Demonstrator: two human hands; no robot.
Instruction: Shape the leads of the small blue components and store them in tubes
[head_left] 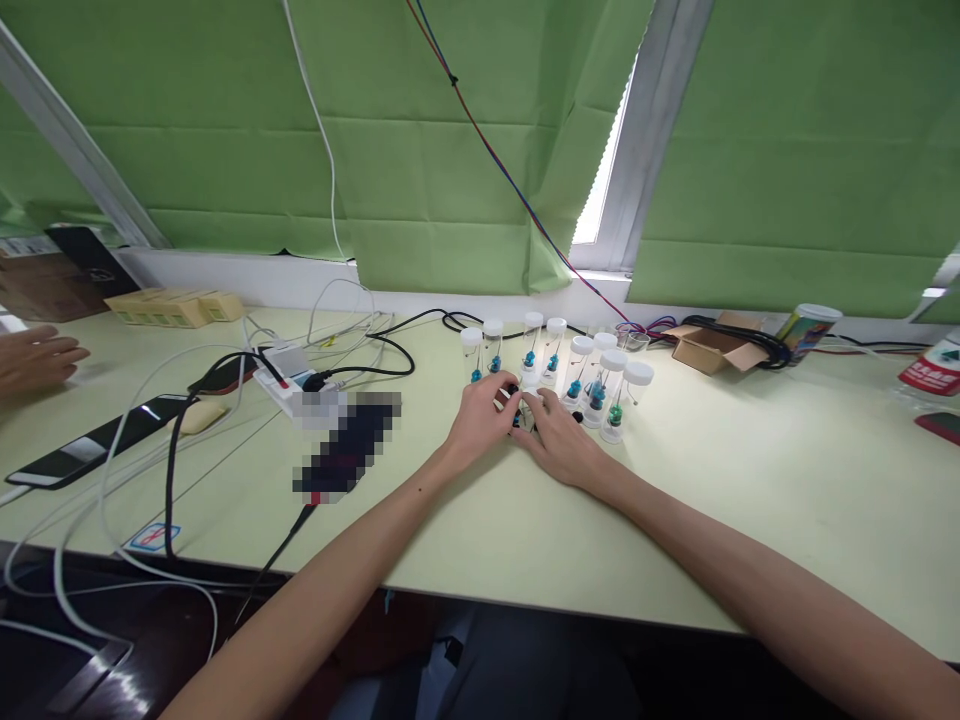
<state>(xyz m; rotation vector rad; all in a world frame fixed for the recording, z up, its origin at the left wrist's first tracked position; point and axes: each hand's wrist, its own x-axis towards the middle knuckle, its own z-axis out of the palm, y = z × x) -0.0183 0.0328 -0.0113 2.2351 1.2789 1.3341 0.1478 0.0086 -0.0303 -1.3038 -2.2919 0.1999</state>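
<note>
My left hand (484, 418) is above the middle of the table, thumb and fingers curled in a pinch around a small black piece (513, 389). Right beside it, my right hand (561, 440) has its fingers bent and drawn together towards the left fingertips. What those fingers grip is hidden, though small dark bits show between the two hands. Just beyond stand several clear tubes with white caps (580, 346), holding small blue forms on thin stems. The tube nearest my right hand contains a green form (615, 413). Another small black piece (577, 417) lies near my right knuckles.
A white power strip (281, 395), tangled cables and a black phone-like device (97, 440) occupy the left side. Another person's hand (37, 360) is at the far left. An open cardboard box (709, 345) and a can (808, 330) stand at the back right.
</note>
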